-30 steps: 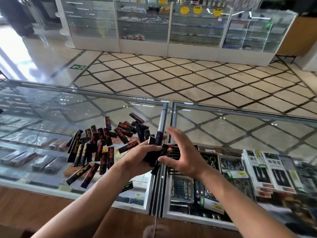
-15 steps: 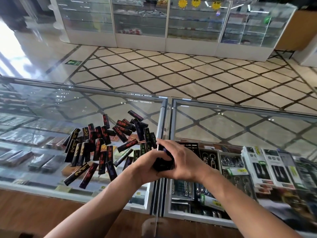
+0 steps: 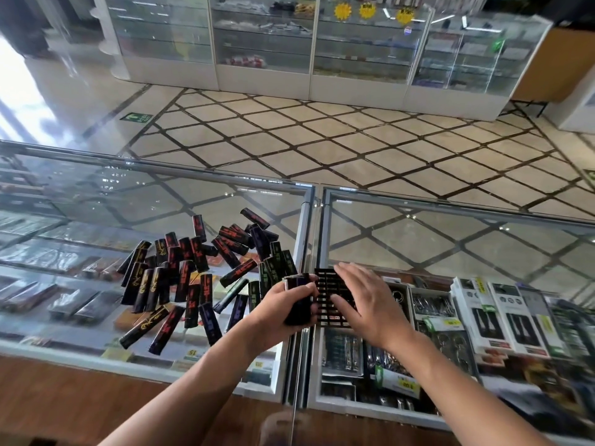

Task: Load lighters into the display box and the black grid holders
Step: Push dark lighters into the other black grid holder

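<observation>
A bundle of black lighters (image 3: 297,305) is gripped upright in the left hand (image 3: 279,312), whose fingers are curled round it, directly above the metal seam (image 3: 306,226) by which the two glass panes of the desk (image 3: 96,201) are joined. Just to its right, a black grid holder (image 3: 325,286) is laid on the right pane, and the right hand (image 3: 367,304) is pressed flat upon it with the fingers spread and straight, so that much of the grid is hidden. Whether any cell is filled cannot be told. On the left pane a heap of loose lighters (image 3: 193,272), black with red, gold, green and purple print, is scattered at all angles; the nearest of them are partly covered by the left hand and wrist. Under the right pane, white boxed goods (image 3: 502,312) and small metal trinkets (image 3: 429,302) are seen. Beyond the desk a tiled floor (image 3: 322,133) and a row of glass cabinets (image 3: 264,43) are visible.
</observation>
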A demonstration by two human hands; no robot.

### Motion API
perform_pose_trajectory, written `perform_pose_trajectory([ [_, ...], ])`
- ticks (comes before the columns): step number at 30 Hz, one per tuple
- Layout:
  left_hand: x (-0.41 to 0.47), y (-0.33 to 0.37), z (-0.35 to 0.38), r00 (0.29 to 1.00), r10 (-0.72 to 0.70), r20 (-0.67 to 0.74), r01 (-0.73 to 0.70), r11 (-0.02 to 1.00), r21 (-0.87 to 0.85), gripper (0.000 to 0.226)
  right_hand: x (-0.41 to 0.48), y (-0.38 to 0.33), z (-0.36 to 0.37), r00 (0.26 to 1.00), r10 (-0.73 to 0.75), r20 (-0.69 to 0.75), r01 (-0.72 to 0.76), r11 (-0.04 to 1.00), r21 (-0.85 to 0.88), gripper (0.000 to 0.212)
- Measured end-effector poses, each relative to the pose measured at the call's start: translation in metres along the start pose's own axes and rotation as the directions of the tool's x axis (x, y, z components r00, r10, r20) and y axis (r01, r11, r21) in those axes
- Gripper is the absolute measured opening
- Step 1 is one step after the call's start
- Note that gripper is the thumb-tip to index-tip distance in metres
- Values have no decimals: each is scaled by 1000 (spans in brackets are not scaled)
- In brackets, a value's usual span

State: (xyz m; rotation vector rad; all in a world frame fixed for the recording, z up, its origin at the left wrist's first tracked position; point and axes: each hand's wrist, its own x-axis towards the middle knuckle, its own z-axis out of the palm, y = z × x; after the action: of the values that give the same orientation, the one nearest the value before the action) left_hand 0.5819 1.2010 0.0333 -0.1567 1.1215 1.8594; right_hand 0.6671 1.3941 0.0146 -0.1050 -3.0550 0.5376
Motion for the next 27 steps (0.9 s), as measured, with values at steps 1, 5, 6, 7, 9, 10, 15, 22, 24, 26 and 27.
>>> perform_pose_trajectory([
  [1, 0, 1, -1, 1000, 19, -10, -19, 1000, 9, 28, -4, 6, 4, 1000, 14, 23, -12, 998, -66, 74],
  [5, -1, 3, -4, 999, 45, 18, -46, 998, 51, 35, -18, 17, 10, 998, 70, 0, -70, 988, -138, 74],
  [6, -1, 4, -3, 998, 50, 31, -53, 995, 84, 36, -20, 18, 10, 996, 87, -10, -88, 986, -139, 73],
  [7, -1, 4, -3, 997, 55, 46, -60, 991, 119, 36, -22, 19, 10, 994, 104, -16, -106, 985, -139, 71],
  [9, 0, 2, -1, 994, 73, 85, -85, 984, 156, 35, -24, 19, 6, 991, 130, -28, -133, 981, -140, 69],
  [10, 0, 1, 0, 991, 84, 103, -100, 981, 165, 34, -24, 18, 2, 990, 138, -29, -141, 980, -142, 69],
  [15, 0, -4, 0, 978, 100, 185, -146, 956, 255, 25, -17, 18, -15, 986, 167, -29, -169, 972, -163, 69],
  [22, -2, -4, -2, 980, 85, 181, -127, 963, 238, 28, -5, 3, -25, 978, 120, -170, -110, 992, 69, 44],
  [24, -1, -5, -5, 976, 82, 201, -130, 962, 242, 30, 1, -12, -29, 980, 120, -157, -74, 960, 269, 31],
  [26, -1, -5, -7, 972, 81, 218, -134, 961, 240, 33, 7, -24, -31, 989, 112, -91, -69, 919, 387, 28],
  [27, 0, -5, -7, 973, 81, 216, -133, 962, 239, 34, 10, -28, -29, 993, 105, -58, -73, 914, 398, 28],
])
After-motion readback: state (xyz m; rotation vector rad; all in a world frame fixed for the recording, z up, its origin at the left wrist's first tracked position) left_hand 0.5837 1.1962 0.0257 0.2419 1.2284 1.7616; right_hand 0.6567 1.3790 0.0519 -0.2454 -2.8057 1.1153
